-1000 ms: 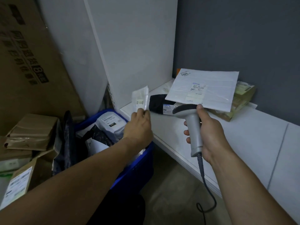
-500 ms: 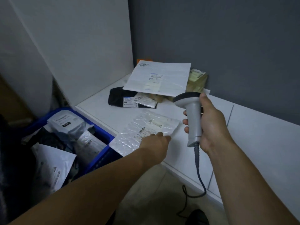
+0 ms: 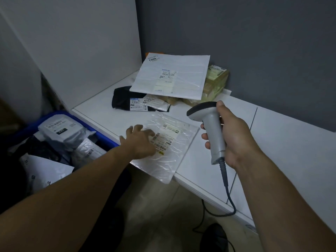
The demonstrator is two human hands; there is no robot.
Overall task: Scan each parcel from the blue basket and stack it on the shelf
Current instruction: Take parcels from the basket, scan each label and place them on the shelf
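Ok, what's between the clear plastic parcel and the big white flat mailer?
A black soft bag with white labels, partly under the white flat mailer, then bare white shelf before the clear plastic parcel. Head view.

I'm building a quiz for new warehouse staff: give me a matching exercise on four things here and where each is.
1 clear parcel
2 scanner
3 white mailer
4 grey parcel

A in the blue basket
B gripped by the right hand
C on top of the brown box
D flat on the shelf under the left hand

Pairs: 1-D, 2-B, 3-C, 4-A
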